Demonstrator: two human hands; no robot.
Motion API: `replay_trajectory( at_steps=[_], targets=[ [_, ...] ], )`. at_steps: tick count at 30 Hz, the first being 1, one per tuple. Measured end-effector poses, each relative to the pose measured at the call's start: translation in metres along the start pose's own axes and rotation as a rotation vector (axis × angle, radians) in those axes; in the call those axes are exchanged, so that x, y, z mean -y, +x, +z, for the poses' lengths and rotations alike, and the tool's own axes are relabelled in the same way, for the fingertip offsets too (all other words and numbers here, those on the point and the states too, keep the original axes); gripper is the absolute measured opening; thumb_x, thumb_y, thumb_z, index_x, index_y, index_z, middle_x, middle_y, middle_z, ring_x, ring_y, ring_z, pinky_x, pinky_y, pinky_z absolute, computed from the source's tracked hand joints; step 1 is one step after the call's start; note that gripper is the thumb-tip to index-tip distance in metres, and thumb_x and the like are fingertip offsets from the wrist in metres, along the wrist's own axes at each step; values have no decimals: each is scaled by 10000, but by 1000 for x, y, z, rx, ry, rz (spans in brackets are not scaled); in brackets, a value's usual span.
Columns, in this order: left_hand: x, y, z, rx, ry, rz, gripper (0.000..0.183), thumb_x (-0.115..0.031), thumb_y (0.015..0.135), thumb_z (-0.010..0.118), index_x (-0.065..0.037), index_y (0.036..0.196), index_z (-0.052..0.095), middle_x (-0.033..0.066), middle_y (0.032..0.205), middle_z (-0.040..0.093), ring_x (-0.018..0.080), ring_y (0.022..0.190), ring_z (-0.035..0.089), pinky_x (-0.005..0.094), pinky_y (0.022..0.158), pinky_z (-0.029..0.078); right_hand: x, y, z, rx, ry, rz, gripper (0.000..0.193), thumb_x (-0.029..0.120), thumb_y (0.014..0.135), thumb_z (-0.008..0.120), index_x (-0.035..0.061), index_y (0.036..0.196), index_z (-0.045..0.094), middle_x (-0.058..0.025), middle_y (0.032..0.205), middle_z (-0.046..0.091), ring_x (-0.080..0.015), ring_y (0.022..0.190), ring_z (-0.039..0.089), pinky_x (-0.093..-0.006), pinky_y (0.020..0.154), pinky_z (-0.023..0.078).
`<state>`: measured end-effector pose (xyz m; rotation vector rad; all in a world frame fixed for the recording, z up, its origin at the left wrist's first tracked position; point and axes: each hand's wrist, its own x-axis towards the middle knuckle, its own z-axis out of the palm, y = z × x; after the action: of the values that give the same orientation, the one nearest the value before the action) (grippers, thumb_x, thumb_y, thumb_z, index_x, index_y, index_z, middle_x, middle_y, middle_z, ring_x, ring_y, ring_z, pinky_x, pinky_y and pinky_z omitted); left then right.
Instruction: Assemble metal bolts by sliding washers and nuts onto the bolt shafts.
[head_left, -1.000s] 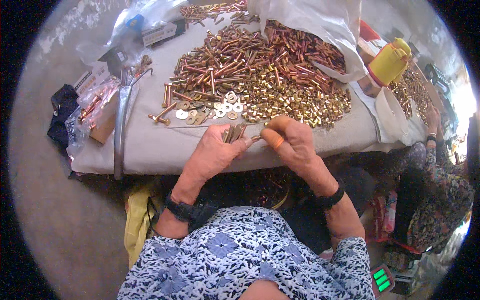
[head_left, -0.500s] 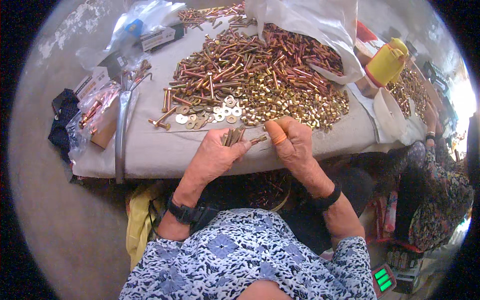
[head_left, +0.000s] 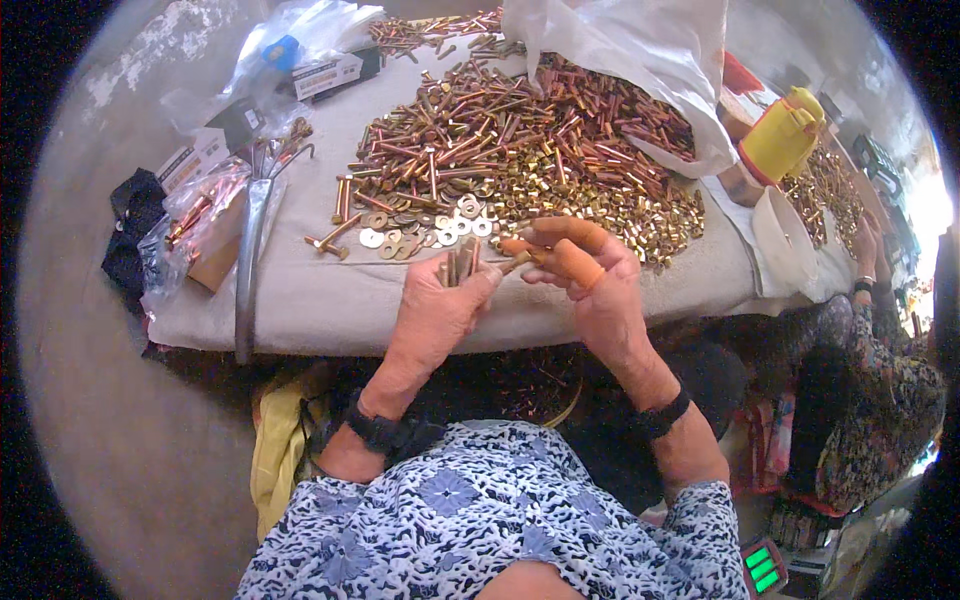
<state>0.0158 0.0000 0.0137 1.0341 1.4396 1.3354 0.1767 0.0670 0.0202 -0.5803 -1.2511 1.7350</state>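
My left hand [head_left: 432, 312] is closed round a small bunch of brass-coloured bolts [head_left: 463, 263], their ends standing up above the fingers. One bolt [head_left: 514, 264] juts out sideways between its thumb and fingers, toward the right. My right hand [head_left: 590, 275], with orange finger covers on it, pinches the far end of that bolt; its fingertips partly hide the end. Just beyond both hands lie flat round washers [head_left: 440, 232] and a heap of small golden nuts [head_left: 600, 215]. Behind them spreads a large pile of long bolts [head_left: 440, 140].
A curved metal bar [head_left: 250, 270] lies at the table's left, beside a plastic bag of parts [head_left: 200, 220]. White sheeting [head_left: 640, 60] covers part of the pile. A yellow jug-like container [head_left: 782, 135] stands at the right, near another person's hand [head_left: 866, 245].
My right hand's fingers have opened out from a tighter curl and now reach over the end of the jutting bolt. My left hand keeps its bunch, and the view has shifted slightly.
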Motion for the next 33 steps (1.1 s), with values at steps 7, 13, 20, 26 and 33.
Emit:
replay_trajectory(
  at_steps=[7,13,20,26,33],
  targets=[
    [3,0,0,43,101,40,158,-208,801,619,-71,761,549,-23,547,509,39,399,402,202,356,286,-11,-1,3,-9,-270,-154,245,22,804,585,-16,1045,570,-64,939,633,-117,869,589,-252,787,471],
    [5,1,-3,52,86,48,177,-225,799,623,-74,749,546,-29,534,498,41,400,410,203,360,297,-2,1,-4,-90,-532,15,210,120,808,616,8,985,614,-40,837,640,-92,749,576,-250,647,478],
    [0,-2,-1,62,125,5,175,-225,803,610,-84,729,539,-32,521,483,45,402,414,209,369,312,3,-1,-4,110,-871,-189,159,148,806,624,8,880,625,-71,742,634,-135,665,582,-269,600,473],
    [2,1,-4,86,114,11,163,-217,790,626,-73,757,557,-28,531,493,46,409,425,209,369,315,-12,2,-5,-72,-725,-451,222,218,822,616,-1,788,601,-61,625,571,-123,574,525,-288,527,437],
    [1,-2,-2,110,150,30,165,-214,792,628,-67,771,556,-21,538,498,51,411,433,212,365,324,-6,2,-14,-28,-834,-48,177,181,814,623,7,825,599,-78,680,581,-135,626,547,-294,564,450]
  ],
)
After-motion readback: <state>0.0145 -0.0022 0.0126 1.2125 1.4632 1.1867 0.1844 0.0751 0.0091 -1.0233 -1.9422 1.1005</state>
